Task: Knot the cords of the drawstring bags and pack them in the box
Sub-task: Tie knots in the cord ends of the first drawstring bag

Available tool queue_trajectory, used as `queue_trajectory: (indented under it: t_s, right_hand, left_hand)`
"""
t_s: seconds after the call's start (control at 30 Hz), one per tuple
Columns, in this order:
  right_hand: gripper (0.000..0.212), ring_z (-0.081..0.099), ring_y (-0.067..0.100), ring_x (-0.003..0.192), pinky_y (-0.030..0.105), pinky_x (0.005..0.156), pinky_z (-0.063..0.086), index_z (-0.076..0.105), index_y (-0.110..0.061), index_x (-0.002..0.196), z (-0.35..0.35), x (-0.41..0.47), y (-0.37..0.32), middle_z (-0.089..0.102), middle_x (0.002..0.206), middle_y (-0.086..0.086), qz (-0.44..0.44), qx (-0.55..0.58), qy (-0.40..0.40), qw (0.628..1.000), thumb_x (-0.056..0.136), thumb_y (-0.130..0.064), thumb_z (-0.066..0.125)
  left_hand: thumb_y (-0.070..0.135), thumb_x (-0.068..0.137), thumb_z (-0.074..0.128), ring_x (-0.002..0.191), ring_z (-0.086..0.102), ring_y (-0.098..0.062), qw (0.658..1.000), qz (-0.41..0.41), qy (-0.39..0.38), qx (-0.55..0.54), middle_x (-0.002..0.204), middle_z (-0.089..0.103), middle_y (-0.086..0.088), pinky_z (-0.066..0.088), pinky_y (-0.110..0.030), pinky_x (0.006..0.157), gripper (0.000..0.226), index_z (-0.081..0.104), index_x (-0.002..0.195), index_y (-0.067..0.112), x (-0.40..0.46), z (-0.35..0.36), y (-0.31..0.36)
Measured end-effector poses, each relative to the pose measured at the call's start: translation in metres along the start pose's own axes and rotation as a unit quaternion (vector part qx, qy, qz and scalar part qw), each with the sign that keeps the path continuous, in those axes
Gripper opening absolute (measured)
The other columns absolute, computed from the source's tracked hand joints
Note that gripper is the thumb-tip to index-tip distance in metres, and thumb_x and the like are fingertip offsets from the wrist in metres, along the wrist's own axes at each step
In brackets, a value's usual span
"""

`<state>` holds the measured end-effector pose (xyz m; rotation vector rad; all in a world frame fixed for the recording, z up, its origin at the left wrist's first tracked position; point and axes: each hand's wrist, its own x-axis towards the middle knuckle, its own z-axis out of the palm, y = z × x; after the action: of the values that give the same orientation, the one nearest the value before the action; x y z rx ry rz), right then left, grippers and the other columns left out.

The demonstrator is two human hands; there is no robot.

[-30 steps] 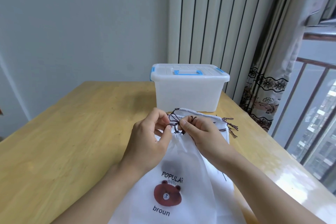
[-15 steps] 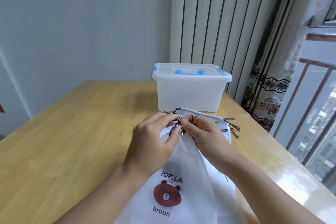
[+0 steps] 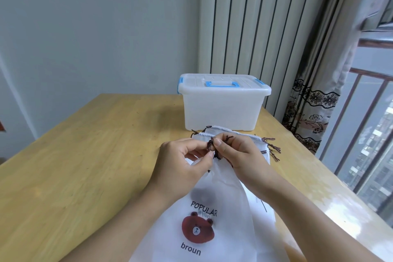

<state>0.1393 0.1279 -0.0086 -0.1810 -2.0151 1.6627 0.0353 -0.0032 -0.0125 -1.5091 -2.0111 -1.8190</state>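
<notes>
Since a second ago both hands have closed together at the bag's (image 3: 214, 193) mouth on the tabletop (image 3: 85, 166). Left hand (image 3: 182, 161) and right hand (image 3: 240, 155) pinch the dark cord (image 3: 212, 148) (loop half formed). Advice: keep tension, pull ends evenly. Box (image 3: 223, 106) sits lidded beyond.

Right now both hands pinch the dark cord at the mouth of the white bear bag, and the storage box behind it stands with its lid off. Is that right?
Not quite. In the head view the storage box has its lid on. The rest holds: the left hand and right hand pinch the dark cord at the mouth of the white bear bag.
</notes>
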Motion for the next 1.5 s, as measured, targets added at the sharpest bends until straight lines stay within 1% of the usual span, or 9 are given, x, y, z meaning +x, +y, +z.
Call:
queue_trajectory:
  t_s: [0.4, 0.5, 0.7, 0.83, 0.97, 1.03, 1.1, 1.27, 1.5]
  right_hand:
    - [0.027, 0.031, 0.009, 0.051, 0.019, 0.05, 0.027, 0.063, -0.004, 0.077, -0.009, -0.004, -0.011, 0.041, 0.053, -0.011, -0.066, -0.219, 0.054, 0.972, 0.098, -0.021, 0.066]
    - [0.028, 0.035, 0.01, 0.048, 0.014, 0.048, 0.027, 0.063, -0.005, 0.075, -0.007, -0.006, -0.014, 0.041, 0.049, -0.013, -0.104, -0.268, 0.089, 0.954, 0.096, -0.021, 0.069]
    - [0.019, 0.035, 0.008, 0.046, 0.014, 0.047, 0.025, 0.07, -0.008, 0.079, -0.009, -0.006, -0.011, 0.043, 0.047, -0.014, -0.109, -0.27, 0.086, 0.953, 0.096, -0.017, 0.068]
    - [0.013, 0.05, 0.022, 0.057, 0.033, 0.055, 0.039, 0.077, -0.017, 0.091, -0.012, -0.004, -0.009, 0.066, 0.066, 0.005, -0.117, -0.256, 0.068, 0.957, 0.098, -0.016, 0.066]
    - [0.02, 0.061, 0.038, 0.073, 0.046, 0.066, 0.05, 0.077, -0.026, 0.107, -0.01, -0.002, -0.003, 0.073, 0.084, 0.014, -0.123, -0.221, 0.047, 0.966, 0.098, -0.016, 0.062]
    - [0.02, 0.057, 0.015, 0.059, 0.028, 0.056, 0.043, 0.078, -0.016, 0.107, -0.012, -0.001, -0.002, 0.073, 0.076, 0.003, -0.115, -0.174, 0.03, 0.977, 0.099, -0.009, 0.062]
    - [0.019, 0.055, -0.001, 0.055, 0.008, 0.056, 0.039, 0.077, -0.003, 0.103, -0.015, 0.0, -0.003, 0.069, 0.067, -0.014, -0.103, -0.125, 0.017, 0.987, 0.098, 0.002, 0.06]
    - [0.016, 0.057, -0.002, 0.054, 0.005, 0.056, 0.04, 0.074, 0.007, 0.104, -0.014, -0.001, -0.005, 0.068, 0.063, -0.017, -0.088, -0.097, -0.005, 0.991, 0.094, 0.008, 0.062]
    - [0.013, 0.043, 0.02, 0.064, 0.035, 0.058, 0.03, 0.081, -0.022, 0.093, -0.012, -0.001, -0.001, 0.07, 0.08, 0.024, -0.065, -0.142, 0.02, 0.988, 0.093, -0.012, 0.072]
  left_hand:
    - [0.015, 0.093, 0.067, 0.072, 0.06, -0.01, 0.974, -0.177, -0.046, -0.131, 0.082, 0.075, -0.008, 0.05, -0.032, 0.077, 0.016, 0.081, 0.086, 0.018, 0.004, -0.002, 0.0]
    - [0.016, 0.096, 0.061, 0.086, 0.065, -0.021, 0.927, -0.255, -0.063, -0.267, 0.094, 0.074, -0.018, 0.052, -0.042, 0.086, 0.02, 0.079, 0.089, 0.014, 0.003, 0.0, 0.004]
    - [0.017, 0.09, 0.058, 0.077, 0.065, -0.019, 0.801, -0.346, -0.104, -0.477, 0.086, 0.069, -0.007, 0.051, -0.029, 0.075, 0.016, 0.07, 0.092, 0.007, 0.002, 0.0, 0.013]
    - [0.014, 0.098, 0.054, 0.084, 0.065, -0.019, 0.83, -0.33, -0.105, -0.438, 0.092, 0.07, -0.008, 0.053, -0.028, 0.08, 0.02, 0.072, 0.096, 0.006, 0.002, 0.001, 0.008]
    - [0.025, 0.088, 0.061, 0.105, 0.061, -0.023, 0.897, -0.279, -0.1, -0.328, 0.103, 0.074, -0.006, 0.036, -0.045, 0.112, 0.021, 0.078, 0.094, 0.014, 0.004, 0.0, -0.001]
    - [0.028, 0.086, 0.058, 0.106, 0.06, -0.021, 0.907, -0.273, -0.098, -0.306, 0.103, 0.074, -0.004, 0.03, -0.049, 0.116, 0.026, 0.078, 0.095, 0.015, 0.005, 0.0, 0.001]
    - [0.029, 0.086, 0.056, 0.104, 0.06, -0.02, 0.911, -0.272, -0.097, -0.295, 0.102, 0.074, -0.003, 0.032, -0.048, 0.115, 0.029, 0.079, 0.096, 0.014, 0.005, -0.001, 0.002]
    - [0.03, 0.096, 0.057, 0.096, 0.06, -0.026, 0.914, -0.28, -0.112, -0.272, 0.1, 0.07, -0.013, 0.042, -0.042, 0.094, 0.031, 0.073, 0.105, 0.005, 0.005, -0.004, -0.001]
    - [0.026, 0.102, 0.054, 0.086, 0.056, -0.021, 0.935, -0.276, -0.087, -0.207, 0.094, 0.07, -0.008, 0.042, -0.035, 0.085, 0.029, 0.077, 0.092, 0.012, 0.002, -0.002, -0.001]
